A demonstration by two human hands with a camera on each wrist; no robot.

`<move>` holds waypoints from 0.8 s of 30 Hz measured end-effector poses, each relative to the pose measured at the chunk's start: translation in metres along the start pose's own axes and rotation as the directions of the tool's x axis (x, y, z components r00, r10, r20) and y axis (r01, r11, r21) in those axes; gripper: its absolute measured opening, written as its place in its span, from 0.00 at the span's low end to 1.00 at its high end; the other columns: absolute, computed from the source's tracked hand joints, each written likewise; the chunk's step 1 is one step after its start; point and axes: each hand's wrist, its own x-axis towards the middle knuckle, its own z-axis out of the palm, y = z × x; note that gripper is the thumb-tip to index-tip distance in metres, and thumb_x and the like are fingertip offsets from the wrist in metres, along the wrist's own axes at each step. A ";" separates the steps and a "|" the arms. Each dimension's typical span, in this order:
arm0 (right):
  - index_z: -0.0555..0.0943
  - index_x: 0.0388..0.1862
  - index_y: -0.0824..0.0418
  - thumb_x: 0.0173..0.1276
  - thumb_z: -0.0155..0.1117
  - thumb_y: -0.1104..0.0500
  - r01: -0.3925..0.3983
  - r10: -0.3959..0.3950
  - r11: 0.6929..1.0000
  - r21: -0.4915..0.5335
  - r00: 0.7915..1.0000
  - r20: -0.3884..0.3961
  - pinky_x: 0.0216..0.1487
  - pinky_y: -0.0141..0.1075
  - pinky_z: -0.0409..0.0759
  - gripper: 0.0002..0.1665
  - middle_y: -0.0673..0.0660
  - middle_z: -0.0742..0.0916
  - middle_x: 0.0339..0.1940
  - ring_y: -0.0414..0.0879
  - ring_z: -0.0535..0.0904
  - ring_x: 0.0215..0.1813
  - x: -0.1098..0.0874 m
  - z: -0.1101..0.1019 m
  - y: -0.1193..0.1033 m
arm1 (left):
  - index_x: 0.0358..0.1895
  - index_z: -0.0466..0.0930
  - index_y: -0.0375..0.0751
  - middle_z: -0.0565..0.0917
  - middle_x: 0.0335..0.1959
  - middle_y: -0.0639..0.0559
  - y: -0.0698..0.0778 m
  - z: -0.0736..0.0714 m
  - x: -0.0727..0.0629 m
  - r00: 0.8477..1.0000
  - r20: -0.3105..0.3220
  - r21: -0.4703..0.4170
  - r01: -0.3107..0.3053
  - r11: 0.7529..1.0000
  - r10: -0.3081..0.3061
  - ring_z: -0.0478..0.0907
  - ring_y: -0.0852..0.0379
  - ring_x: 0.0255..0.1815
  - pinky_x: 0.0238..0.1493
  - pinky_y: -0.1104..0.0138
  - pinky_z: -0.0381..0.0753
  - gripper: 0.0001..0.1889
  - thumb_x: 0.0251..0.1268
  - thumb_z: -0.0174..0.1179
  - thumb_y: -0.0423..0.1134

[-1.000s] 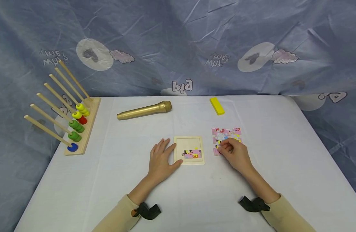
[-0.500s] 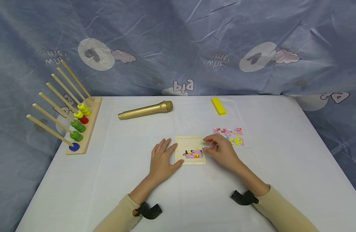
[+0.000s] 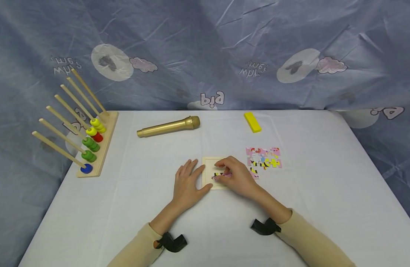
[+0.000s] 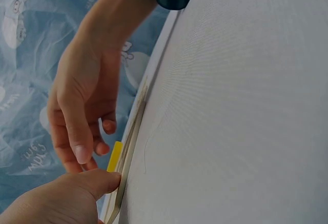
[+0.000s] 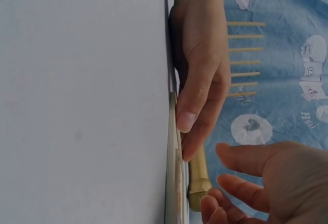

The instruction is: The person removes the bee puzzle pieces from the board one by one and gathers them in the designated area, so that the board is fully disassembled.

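Observation:
In the head view, my left hand [image 3: 188,185] rests with fingers extended along the left side of a square wooden puzzle tray [image 3: 205,161]. Its thumb touches the tray's lower left edge. My right hand [image 3: 238,177] is over the tray's right part, thumb and index finger apart, with no piece showing between them. Under it, a few joined puzzle pieces [image 3: 219,174] lie in the tray, partly hidden by the hand. Loose pink and yellow puzzle pieces [image 3: 264,157] lie on the table to the right. The right wrist view shows the right hand [image 5: 266,183] with relaxed, spread fingers.
A gold microphone [image 3: 168,127] lies behind the tray on the left. A yellow block [image 3: 252,122] sits at the back, beyond the loose pieces. On the left stands a wooden peg stand [image 3: 106,142] with coloured beads on slanting rods. White cloth covers the table [image 3: 158,155].
My right hand has moved left from the loose pieces to over the tray, uncovering the pieces on the table. My left hand stays at the tray's left side.

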 end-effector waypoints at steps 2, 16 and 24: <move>0.83 0.49 0.62 0.55 0.76 0.60 -0.006 0.006 1.000 -0.001 1.000 0.009 0.36 0.30 0.74 0.22 0.56 0.84 0.40 0.45 0.76 0.34 0.000 0.002 -0.001 | 0.62 0.78 0.41 0.71 0.69 0.38 0.000 0.000 0.000 1.000 -0.001 -0.001 -0.003 1.000 0.003 0.59 0.39 0.75 0.72 0.41 0.55 0.33 0.54 0.69 0.54; 0.83 0.47 0.62 0.55 0.77 0.60 -0.007 0.008 0.999 -0.034 0.999 0.036 0.36 0.29 0.73 0.21 0.54 0.84 0.40 0.42 0.74 0.35 -0.001 0.004 0.001 | 0.62 0.78 0.41 0.71 0.69 0.38 -0.001 0.001 0.000 1.000 -0.004 -0.001 -0.001 1.000 0.001 0.59 0.39 0.75 0.72 0.42 0.54 0.33 0.54 0.69 0.53; 0.83 0.47 0.62 0.54 0.77 0.60 -0.017 0.021 0.998 -0.062 0.998 0.062 0.37 0.29 0.72 0.20 0.54 0.83 0.39 0.42 0.73 0.35 -0.002 0.005 0.003 | 0.62 0.77 0.41 0.70 0.69 0.38 -0.002 0.003 0.000 1.000 -0.003 0.002 0.002 1.000 -0.002 0.59 0.40 0.75 0.72 0.42 0.54 0.33 0.53 0.69 0.53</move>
